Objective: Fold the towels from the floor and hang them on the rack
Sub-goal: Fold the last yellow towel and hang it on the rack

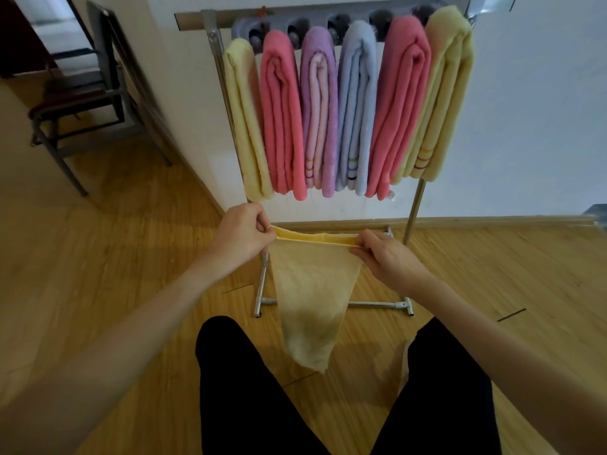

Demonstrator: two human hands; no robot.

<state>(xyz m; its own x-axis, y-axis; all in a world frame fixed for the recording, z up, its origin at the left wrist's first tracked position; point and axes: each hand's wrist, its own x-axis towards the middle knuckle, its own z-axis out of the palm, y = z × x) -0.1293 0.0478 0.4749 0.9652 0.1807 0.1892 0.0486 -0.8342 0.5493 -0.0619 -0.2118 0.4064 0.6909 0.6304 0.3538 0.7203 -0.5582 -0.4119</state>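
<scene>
On a wood floor (115, 257) beside a white wall (532, 126), a metal rack (414, 205) stands, seen from above by a person looking down. Six folded towels hang side by side over its top bar, touching one another: from left to right a yellow one (246, 126), a pink one (282, 116), a purple one (320, 110), a pale blue one (356, 110), a second pink one (402, 103) and a second yellow one (443, 93). A dark chair (82, 103) stands well apart at the left. The person's legs in black trousers (249, 389) fill the bottom of the view. Between the legs and the rack, a yellow towel (312, 297) hangs, its folded top edge stretched level and its lower end tapering toward the floor. The left hand (243, 234) pinches the top edge's left corner. The right hand (387, 257) grips the right corner, fingers curled round the cloth.
</scene>
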